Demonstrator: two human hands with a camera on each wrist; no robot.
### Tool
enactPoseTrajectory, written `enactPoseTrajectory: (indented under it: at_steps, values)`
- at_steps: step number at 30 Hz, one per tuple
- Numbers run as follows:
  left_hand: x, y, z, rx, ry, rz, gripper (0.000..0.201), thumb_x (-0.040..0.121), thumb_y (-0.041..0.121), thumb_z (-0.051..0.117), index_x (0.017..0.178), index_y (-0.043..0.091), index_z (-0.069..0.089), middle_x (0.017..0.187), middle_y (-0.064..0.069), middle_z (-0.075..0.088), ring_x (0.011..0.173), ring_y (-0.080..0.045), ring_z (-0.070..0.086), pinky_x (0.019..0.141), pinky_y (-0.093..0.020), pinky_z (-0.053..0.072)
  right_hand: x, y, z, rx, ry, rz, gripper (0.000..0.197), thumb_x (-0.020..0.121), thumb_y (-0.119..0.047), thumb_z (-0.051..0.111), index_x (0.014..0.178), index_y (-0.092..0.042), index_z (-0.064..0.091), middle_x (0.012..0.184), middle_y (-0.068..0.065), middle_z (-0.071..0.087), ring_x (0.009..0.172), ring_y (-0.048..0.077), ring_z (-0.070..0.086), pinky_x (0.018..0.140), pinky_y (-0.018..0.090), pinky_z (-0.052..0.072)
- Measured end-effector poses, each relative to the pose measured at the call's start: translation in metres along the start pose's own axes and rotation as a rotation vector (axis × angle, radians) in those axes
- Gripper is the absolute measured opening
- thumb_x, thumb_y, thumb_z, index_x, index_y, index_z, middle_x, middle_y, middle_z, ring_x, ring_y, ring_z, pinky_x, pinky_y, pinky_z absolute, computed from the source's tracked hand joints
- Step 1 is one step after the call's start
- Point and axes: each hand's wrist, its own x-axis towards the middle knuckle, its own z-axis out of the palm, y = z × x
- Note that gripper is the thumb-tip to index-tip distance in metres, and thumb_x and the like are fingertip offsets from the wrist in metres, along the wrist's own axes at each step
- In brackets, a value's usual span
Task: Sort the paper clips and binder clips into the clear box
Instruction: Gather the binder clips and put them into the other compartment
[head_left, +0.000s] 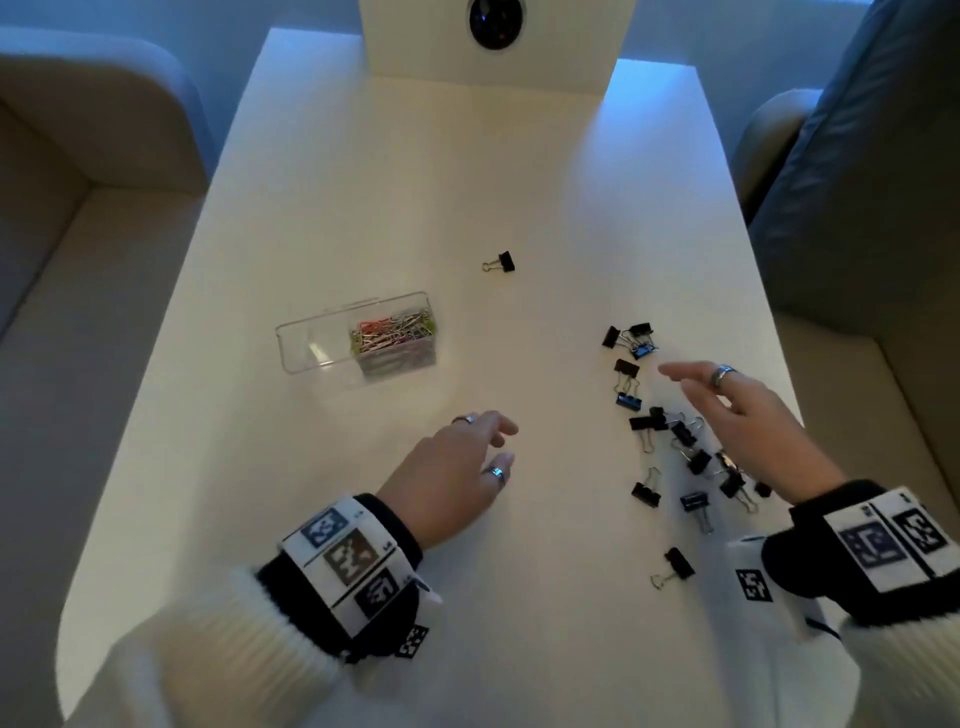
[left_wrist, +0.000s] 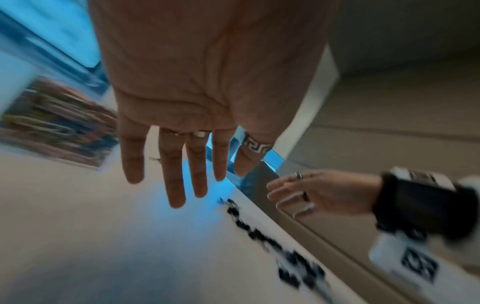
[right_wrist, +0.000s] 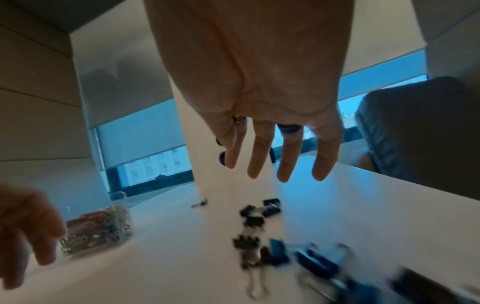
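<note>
A clear box lies left of the table's centre; its right compartment holds coloured paper clips, its left one looks bare. Several black binder clips are scattered on the right, and one binder clip lies alone farther back. My left hand hovers near the front centre with straight fingers and holds nothing. Above the scattered clips my right hand is spread, its fingers straight and empty. The box shows blurred in the right wrist view.
The white table has bare room at the back and middle. A white stand with a dark lens sits at the far edge. Beige seats flank the left side, and a dark cushion the right.
</note>
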Motion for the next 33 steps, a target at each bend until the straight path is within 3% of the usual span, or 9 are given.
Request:
enactPoseTrajectory:
  at_steps: [3,5,7,11,20,23,26,29,33]
  values:
    - [0.006,0.029,0.035,0.362,-0.075,0.132,0.041,0.094,0.031,0.040,0.134,0.027,0.035,0.141,0.004,0.037,0.131,-0.015,0.035,0.112,-0.037,0.017,-0.004,0.044,-0.009,0.045,0.042,0.043,0.033,0.098,-0.013,0.033,0.119,-0.024,0.055,0.112,0.004,0.056,0.059,-0.007,0.045,0.056,0.007,0.038]
    - [0.009,0.051,0.057,0.446,-0.156,0.235,0.046,0.094,0.030,0.040,0.139,0.025,0.029,0.151,0.000,0.023,0.140,-0.017,0.018,0.116,-0.049,0.002,-0.004,0.074,-0.012,-0.063,0.076,0.043,0.035,0.096,-0.012,0.036,0.125,-0.028,0.049,0.129,0.010,0.048,0.093,0.007,0.051,0.085,0.021,0.043]
    - [0.012,0.066,0.080,0.517,-0.234,0.358,0.052,0.095,0.029,0.040,0.143,0.024,0.019,0.156,-0.002,0.007,0.144,-0.022,0.003,0.114,-0.056,-0.005,-0.007,0.098,-0.015,-0.175,0.041,0.097,0.041,0.096,-0.019,0.041,0.136,-0.025,0.039,0.145,0.010,0.034,0.132,0.023,0.027,0.110,0.040,0.021]
    - [0.021,0.085,0.120,0.606,-0.388,0.536,0.060,0.097,0.030,0.037,0.147,0.026,0.003,0.156,0.000,-0.013,0.143,-0.026,-0.016,0.113,-0.055,-0.009,-0.021,0.131,-0.012,-0.341,-0.135,0.188,0.062,0.089,-0.037,0.052,0.143,-0.027,0.023,0.152,0.006,0.017,0.141,0.025,0.009,0.115,0.042,0.013]
    - [0.030,0.071,0.134,0.715,-0.436,0.312,0.057,0.099,0.035,0.025,0.147,0.027,-0.006,0.153,0.007,-0.020,0.131,-0.016,-0.031,0.111,-0.047,-0.016,-0.024,0.148,-0.017,-0.282,-0.092,0.037,0.048,0.081,-0.018,0.066,0.126,-0.025,0.051,0.121,0.004,0.039,0.114,0.024,0.042,0.101,0.036,0.038]
    - [0.030,0.062,0.126,0.588,-0.147,0.340,0.051,0.096,0.033,0.026,0.146,0.022,0.018,0.155,0.003,0.006,0.142,-0.019,0.001,0.115,-0.039,0.009,-0.019,0.140,-0.020,-0.195,-0.138,-0.003,0.046,0.082,-0.010,0.064,0.123,-0.025,0.052,0.110,-0.003,0.039,0.103,0.016,0.045,0.094,0.028,0.041]
    - [0.036,0.059,0.124,0.339,0.143,0.280,0.044,0.082,0.021,0.057,0.125,0.016,0.052,0.132,-0.007,0.054,0.116,-0.025,0.057,0.093,-0.035,0.050,-0.015,0.138,-0.023,-0.141,-0.138,0.005,0.043,0.080,-0.007,0.066,0.118,-0.025,0.055,0.104,-0.003,0.044,0.100,0.019,0.049,0.094,0.033,0.045]
    - [0.051,0.068,0.119,0.191,0.199,0.144,0.055,0.083,0.017,0.061,0.135,0.016,0.042,0.143,-0.005,0.040,0.126,-0.025,0.045,0.102,-0.033,0.041,-0.014,0.139,-0.023,-0.108,-0.146,0.012,0.041,0.078,-0.005,0.066,0.110,-0.030,0.056,0.097,-0.004,0.050,0.092,0.019,0.054,0.088,0.036,0.049]
    - [0.069,0.074,0.117,0.327,0.137,0.128,0.052,0.090,0.007,0.044,0.140,0.019,0.035,0.144,0.000,0.037,0.130,-0.019,0.036,0.104,-0.028,0.035,-0.013,0.138,-0.026,-0.023,-0.110,-0.027,0.038,0.079,-0.005,0.066,0.107,-0.026,0.054,0.091,-0.006,0.051,0.081,0.006,0.055,0.074,0.019,0.050]
